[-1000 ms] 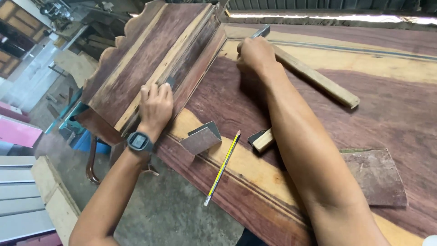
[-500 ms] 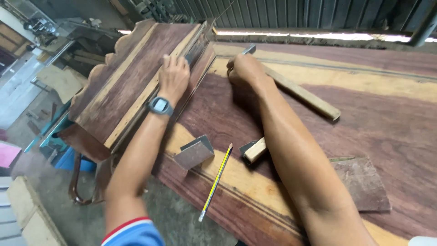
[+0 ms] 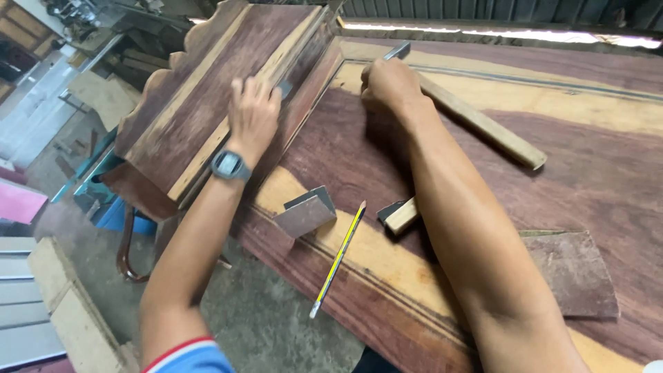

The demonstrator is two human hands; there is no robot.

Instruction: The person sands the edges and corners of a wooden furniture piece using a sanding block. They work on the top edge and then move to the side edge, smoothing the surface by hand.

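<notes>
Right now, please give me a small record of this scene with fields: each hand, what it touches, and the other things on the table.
left hand: pressing a small dark sanding piece on the scalloped wooden panel
right hand: resting on the big wooden slab, beside a wooden stick
wrist: grey digital watch on the left
near the slab's front edge: folded sandpaper, yellow pencil, small wooden block, flat sandpaper sheet

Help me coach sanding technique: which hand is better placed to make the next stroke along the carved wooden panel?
Left. The left hand lies flat on the panel, pressing a small dark piece there. The right hand rests off it on the tabletop.
</notes>
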